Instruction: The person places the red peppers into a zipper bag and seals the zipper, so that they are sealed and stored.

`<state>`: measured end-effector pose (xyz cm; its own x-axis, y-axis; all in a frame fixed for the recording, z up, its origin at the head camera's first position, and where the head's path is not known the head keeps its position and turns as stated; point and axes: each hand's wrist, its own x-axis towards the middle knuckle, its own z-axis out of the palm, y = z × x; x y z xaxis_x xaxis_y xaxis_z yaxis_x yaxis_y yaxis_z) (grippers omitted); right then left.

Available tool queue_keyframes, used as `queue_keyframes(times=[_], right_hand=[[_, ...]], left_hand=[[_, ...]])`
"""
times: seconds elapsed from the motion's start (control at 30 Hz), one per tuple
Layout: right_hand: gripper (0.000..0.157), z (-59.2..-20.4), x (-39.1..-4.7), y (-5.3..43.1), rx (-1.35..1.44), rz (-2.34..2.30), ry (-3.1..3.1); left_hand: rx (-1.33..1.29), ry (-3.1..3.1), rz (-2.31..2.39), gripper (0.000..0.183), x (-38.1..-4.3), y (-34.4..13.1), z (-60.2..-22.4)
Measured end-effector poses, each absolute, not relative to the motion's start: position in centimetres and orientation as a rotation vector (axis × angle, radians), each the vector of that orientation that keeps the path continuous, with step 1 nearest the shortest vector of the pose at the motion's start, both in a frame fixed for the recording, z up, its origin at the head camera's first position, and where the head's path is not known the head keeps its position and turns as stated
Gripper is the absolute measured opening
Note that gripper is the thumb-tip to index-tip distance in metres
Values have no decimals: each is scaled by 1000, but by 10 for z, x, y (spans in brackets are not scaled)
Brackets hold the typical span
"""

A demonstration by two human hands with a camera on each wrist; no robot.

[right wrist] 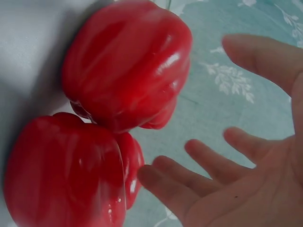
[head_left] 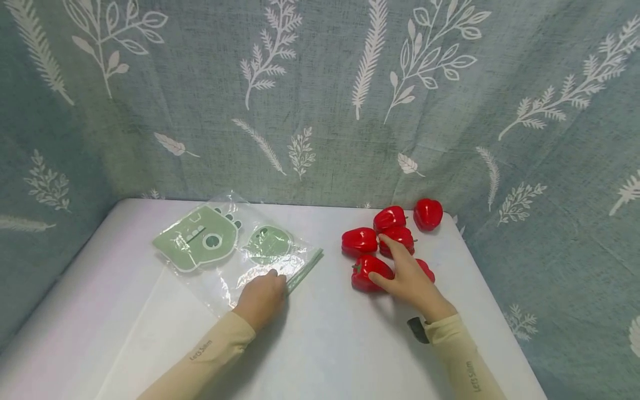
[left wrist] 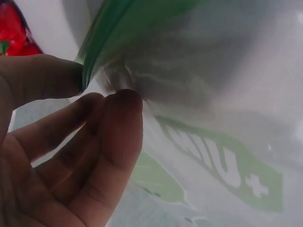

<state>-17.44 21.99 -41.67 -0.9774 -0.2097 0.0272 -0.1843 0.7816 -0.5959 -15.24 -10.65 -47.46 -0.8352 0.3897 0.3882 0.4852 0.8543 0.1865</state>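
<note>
A clear zip bag [head_left: 230, 278] with green cartoon prints lies on the table at left. Its green zip edge [head_left: 307, 268] faces right. My left hand [head_left: 262, 298] grips that edge; in the left wrist view, the thumb and fingers are at the bag's opening [left wrist: 111, 78]. Several red bell peppers are grouped at right. My right hand [head_left: 412, 282] spreads over them, thumb beside the front pepper [head_left: 366, 272] and fingertips by a pepper behind it [head_left: 397, 243]. The right wrist view shows a pepper [right wrist: 128, 61] in front of the spread fingers [right wrist: 203, 184], with nothing held.
One pepper [head_left: 428, 214] sits apart at the back right corner of the white table [head_left: 310, 344]. Another pepper [head_left: 425, 269] is partly hidden by my right hand. A grey-green curtain [head_left: 330, 150] with white leaf prints hangs behind the table and along its sides.
</note>
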Motion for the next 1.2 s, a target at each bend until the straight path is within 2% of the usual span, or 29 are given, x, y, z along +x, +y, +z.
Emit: queue_keyframes(times=[0.37,0.63,0.93,1.2], right_hand=[[96,-431,-168,214,-289,-811,2900],[92,-432,-170,211,-273,-759,2890],[89,-430,-174,210,-302,-758,2903],[88,-431,-173,209,-292,-809,2911]], left_hand=[[-652,-2621,-362,28,-147,-105,-478],[-586,-2690,-348,19,-151,-106,-467],[-535,-2699,-612,7,-166,-114,-454],[-415,-2840,-852,14,-171,-123,-452]])
